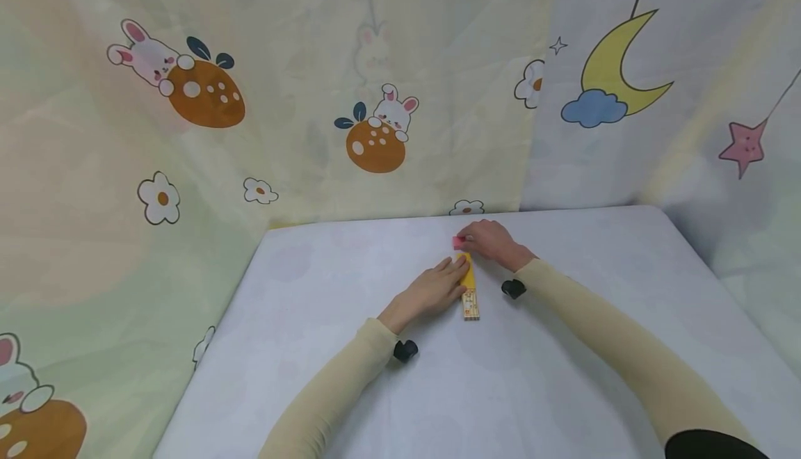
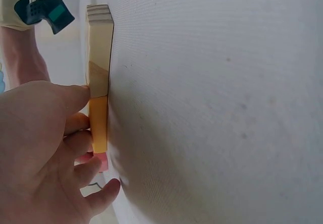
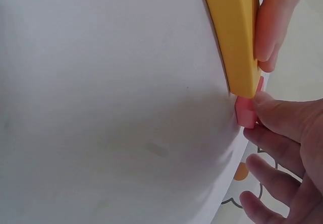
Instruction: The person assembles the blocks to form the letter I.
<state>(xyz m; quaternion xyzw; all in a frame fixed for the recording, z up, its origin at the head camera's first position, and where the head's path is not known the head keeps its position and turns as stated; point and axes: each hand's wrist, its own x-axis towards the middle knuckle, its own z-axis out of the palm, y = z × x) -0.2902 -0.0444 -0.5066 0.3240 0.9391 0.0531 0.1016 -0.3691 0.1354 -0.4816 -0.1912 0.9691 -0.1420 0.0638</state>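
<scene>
A yellow block (image 1: pixel 468 278) lies on the white tabletop, end to end with a light wood-coloured piece (image 2: pixel 100 52) that shows thin layers at its near end. My left hand (image 1: pixel 432 291) lies along the left side of the yellow block, its thumb and fairly straight fingers touching that side. At the far end of the yellow block is a small pink block (image 3: pixel 246 114). Thumb and index finger of my right hand (image 1: pixel 493 242) pinch the pink block, while the other right fingers stay loosely bent behind it.
The white-covered table (image 1: pixel 313 271) spreads on both sides of the blocks, its far edge just beyond my right hand. A printed cloth backdrop (image 1: pixel 288 97) hangs behind it. Black wrist cameras (image 1: pixel 405 351) sit at both cuffs.
</scene>
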